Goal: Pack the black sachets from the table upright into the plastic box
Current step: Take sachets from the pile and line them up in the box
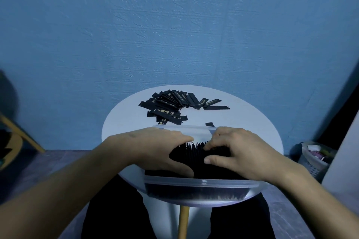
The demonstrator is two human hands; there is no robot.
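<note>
Seemingly light, flimsy and slick, loose sachets (171, 105) at 12 o'clock want edge pinches. Curled, the left hand (155, 147) and right hand (240, 153) clasp packed sachets (196, 150) in the plastic box (194, 182).

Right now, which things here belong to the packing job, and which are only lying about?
Job: plastic box, packed sachets, loose sachets, table, left hand and right hand gripping the packed ones.
Lying about: basket at the right, wooden frame at the left.
</note>
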